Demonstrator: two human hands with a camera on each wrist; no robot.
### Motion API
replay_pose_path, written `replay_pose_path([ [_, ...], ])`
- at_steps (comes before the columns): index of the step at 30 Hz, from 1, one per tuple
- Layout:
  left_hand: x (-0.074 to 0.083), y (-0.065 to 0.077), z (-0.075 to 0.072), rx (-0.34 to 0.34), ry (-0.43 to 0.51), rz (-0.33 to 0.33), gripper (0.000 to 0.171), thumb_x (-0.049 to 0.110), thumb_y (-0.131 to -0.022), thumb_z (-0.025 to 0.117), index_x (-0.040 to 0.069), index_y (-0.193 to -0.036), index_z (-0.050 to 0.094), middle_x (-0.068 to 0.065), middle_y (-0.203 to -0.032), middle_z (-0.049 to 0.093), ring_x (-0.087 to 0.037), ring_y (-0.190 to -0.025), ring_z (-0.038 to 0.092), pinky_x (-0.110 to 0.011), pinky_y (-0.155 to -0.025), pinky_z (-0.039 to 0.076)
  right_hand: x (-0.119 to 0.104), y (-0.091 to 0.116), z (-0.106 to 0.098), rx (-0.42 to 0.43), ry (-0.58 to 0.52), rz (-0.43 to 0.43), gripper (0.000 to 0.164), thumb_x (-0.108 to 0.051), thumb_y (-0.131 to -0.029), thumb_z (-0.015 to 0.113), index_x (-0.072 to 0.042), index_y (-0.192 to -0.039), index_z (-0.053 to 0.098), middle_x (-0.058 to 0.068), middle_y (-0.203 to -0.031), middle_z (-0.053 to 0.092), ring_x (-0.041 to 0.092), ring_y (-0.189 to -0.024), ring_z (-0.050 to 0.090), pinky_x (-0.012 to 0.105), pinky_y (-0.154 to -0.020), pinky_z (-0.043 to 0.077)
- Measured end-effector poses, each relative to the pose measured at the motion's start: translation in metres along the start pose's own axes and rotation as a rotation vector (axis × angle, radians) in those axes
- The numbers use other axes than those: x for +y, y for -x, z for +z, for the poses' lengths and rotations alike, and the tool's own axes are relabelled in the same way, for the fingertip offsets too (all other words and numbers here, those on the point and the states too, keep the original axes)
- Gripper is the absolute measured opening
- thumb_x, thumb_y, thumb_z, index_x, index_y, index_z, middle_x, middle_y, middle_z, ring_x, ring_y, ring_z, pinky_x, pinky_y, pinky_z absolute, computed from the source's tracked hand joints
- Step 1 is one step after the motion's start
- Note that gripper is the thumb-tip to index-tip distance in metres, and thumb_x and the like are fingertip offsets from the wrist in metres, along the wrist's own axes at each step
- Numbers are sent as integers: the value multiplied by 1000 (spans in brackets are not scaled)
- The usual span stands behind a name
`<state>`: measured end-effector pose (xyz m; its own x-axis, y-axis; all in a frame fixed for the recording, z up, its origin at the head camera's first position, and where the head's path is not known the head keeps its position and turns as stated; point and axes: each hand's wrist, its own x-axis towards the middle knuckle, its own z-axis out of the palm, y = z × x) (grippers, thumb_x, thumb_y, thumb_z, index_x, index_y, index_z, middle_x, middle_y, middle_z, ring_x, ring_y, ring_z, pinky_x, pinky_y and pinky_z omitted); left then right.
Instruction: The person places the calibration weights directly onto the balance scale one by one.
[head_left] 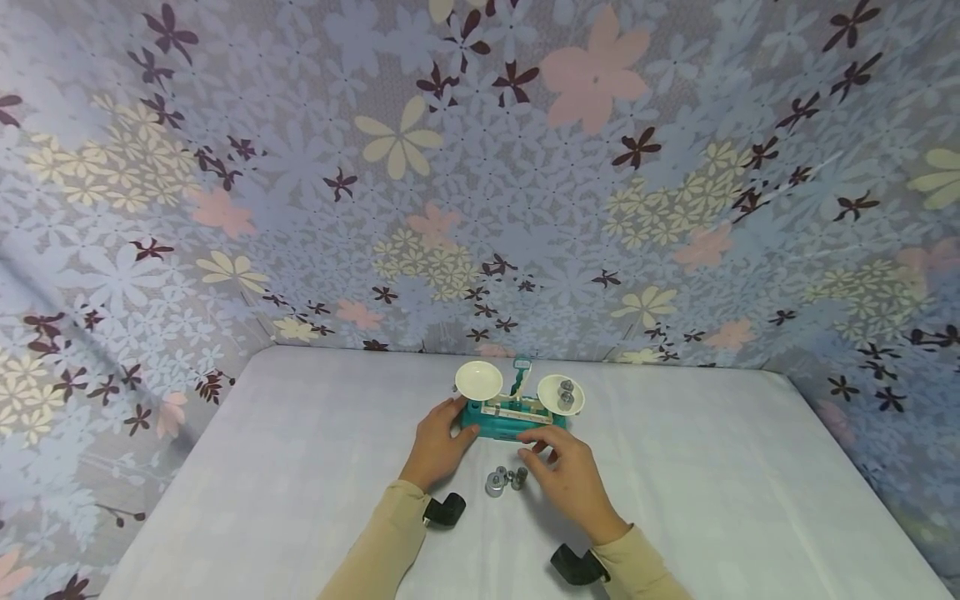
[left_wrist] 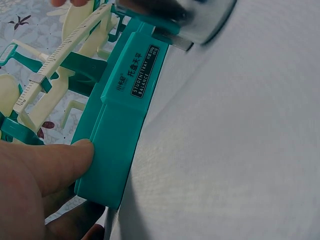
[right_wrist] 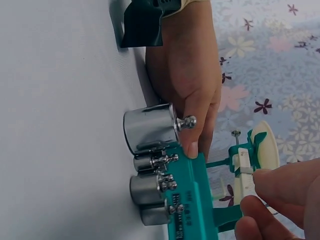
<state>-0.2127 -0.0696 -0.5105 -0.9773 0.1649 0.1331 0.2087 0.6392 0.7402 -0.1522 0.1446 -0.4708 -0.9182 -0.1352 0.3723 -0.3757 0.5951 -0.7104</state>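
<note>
A green tray balance scale (head_left: 498, 427) with two cream pans stands on the table. My left hand (head_left: 438, 442) holds the left end of its base, with the thumb (left_wrist: 75, 160) on the front edge and the other fingers partly hidden beyond it. My right hand (head_left: 566, 475) hovers in front of the right half, fingers bent and a gap between thumb and index finger. Its fingertips overlap the beam near the sliding rider (right_wrist: 245, 170) in the right wrist view. Metal weights (head_left: 566, 393) sit on the right pan; the left pan (head_left: 478, 381) holds nothing.
Several knobbed metal weights (right_wrist: 151, 129) of different sizes stand together on the white tablecloth (head_left: 300, 500), in front of the scale and between my hands. A flower-patterned curtain (head_left: 480, 208) rises behind the table and along its sides.
</note>
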Motion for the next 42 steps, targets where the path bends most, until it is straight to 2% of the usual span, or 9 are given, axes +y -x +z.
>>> replay_pose_path([
  [12, 0, 0, -1, 1, 3, 1, 54, 22, -98, 64, 0, -145, 50, -23, -145, 52, -41, -139, 42, -60, -115, 33, 11, -1, 1, -98, -95, 163, 18, -6, -88, 76, -17, -102, 76, -9, -95, 71, 8, -84, 62, 25, -71, 52],
  [23, 2, 0, -2, 2, -3, -1, 55, 22, -98, 66, 1, -146, 50, -23, -145, 52, -41, -139, 43, -59, -114, 35, 16, -3, 2, -189, -106, 202, 13, -12, -91, 74, -11, -104, 77, -8, -92, 70, 10, -83, 61, 25, -71, 53],
  [30, 5, 0, -2, -8, 22, -40, 55, 22, -98, 65, 3, -148, 49, -20, -148, 50, -39, -142, 40, -58, -116, 32, 20, -4, 2, -246, -134, 235, 13, -11, -92, 73, -11, -104, 76, -5, -96, 72, 11, -82, 62, 25, -72, 53],
  [42, 2, 0, -1, 1, 20, -24, 54, 21, -98, 65, 2, -146, 50, -21, -146, 52, -39, -141, 41, -59, -115, 33, 27, -4, 0, -305, -130, 197, 12, -13, -92, 73, -9, -103, 76, -3, -99, 73, 13, -87, 64, 26, -75, 54],
])
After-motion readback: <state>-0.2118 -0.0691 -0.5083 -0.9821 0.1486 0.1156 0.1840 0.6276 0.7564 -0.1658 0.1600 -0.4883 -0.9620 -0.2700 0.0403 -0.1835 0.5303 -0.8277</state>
